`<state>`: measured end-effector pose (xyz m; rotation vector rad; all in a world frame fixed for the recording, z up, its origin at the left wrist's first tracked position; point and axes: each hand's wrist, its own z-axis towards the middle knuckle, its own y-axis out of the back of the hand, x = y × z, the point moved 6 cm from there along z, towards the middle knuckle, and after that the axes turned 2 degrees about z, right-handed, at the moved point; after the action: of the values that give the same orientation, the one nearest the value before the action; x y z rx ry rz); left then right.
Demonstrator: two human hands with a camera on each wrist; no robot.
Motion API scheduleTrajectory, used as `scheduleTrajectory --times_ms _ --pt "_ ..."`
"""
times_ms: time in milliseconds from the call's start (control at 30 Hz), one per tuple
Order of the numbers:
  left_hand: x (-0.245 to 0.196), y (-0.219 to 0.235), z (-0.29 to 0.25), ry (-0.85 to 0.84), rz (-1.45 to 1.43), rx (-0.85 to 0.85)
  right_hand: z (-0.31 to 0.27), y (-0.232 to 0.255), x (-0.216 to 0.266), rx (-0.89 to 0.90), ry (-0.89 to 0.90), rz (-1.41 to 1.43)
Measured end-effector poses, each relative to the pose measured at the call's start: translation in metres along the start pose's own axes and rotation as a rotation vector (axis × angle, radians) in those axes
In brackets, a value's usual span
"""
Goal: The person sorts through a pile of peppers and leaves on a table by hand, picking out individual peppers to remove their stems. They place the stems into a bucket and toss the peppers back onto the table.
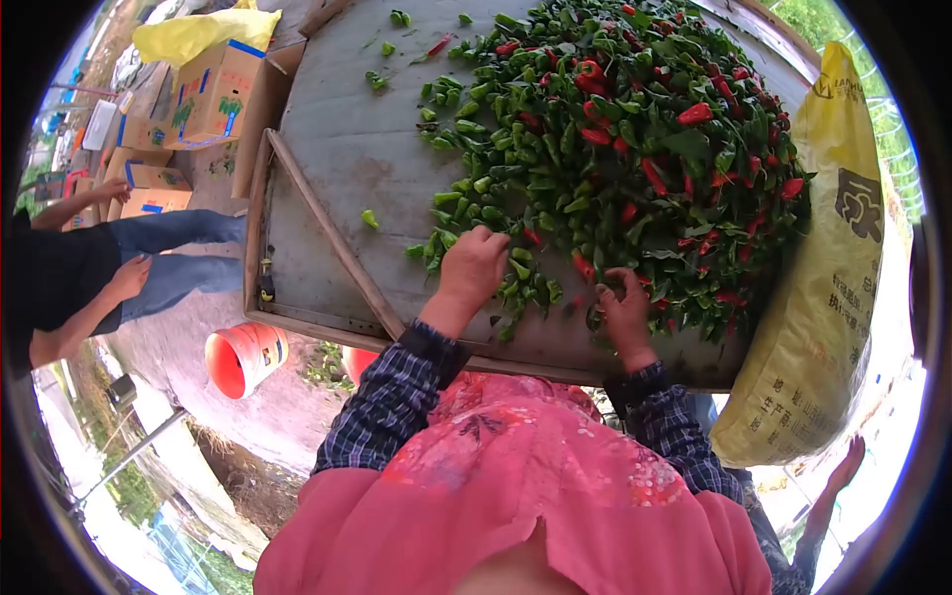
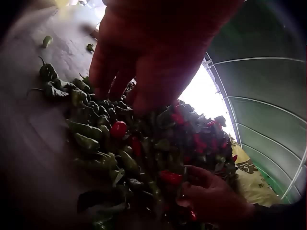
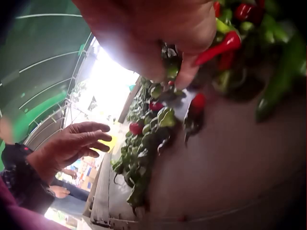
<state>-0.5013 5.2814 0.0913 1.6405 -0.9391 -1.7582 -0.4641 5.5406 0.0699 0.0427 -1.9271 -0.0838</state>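
A large heap of green peppers mixed with red ones point(image 1: 595, 149) covers much of the grey tabletop point(image 1: 337, 129). Over the near left fringe of the heap is my left hand point(image 1: 471, 266). In the right wrist view the left hand point(image 3: 69, 146) has its fingers loosely extended, with nothing in them. At the heap's near edge, my right hand point(image 1: 627, 315) pinches a dark green pepper point(image 3: 171, 62) between thumb and fingers. Close beside these fingers is a long red pepper point(image 3: 220, 50). Below them appears a red-tipped dark pepper point(image 3: 194, 115).
A wooden strip point(image 1: 327, 228) crosses the table's left corner. Along the right edge leans a full yellow sack point(image 1: 818, 288). Cardboard boxes point(image 1: 213, 99) and an orange bucket point(image 1: 243, 359) stand to the left, near another person point(image 1: 79, 268).
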Motion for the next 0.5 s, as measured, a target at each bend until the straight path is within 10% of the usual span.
scheduleTrajectory --times_ms 233,500 --pt "0.021 -0.024 0.022 -0.073 0.235 0.034 -0.001 0.014 0.011 -0.133 -0.125 0.070" --pt "0.037 -0.003 0.033 -0.008 -0.278 -0.011 -0.024 0.036 0.016 -0.151 -0.141 0.024"
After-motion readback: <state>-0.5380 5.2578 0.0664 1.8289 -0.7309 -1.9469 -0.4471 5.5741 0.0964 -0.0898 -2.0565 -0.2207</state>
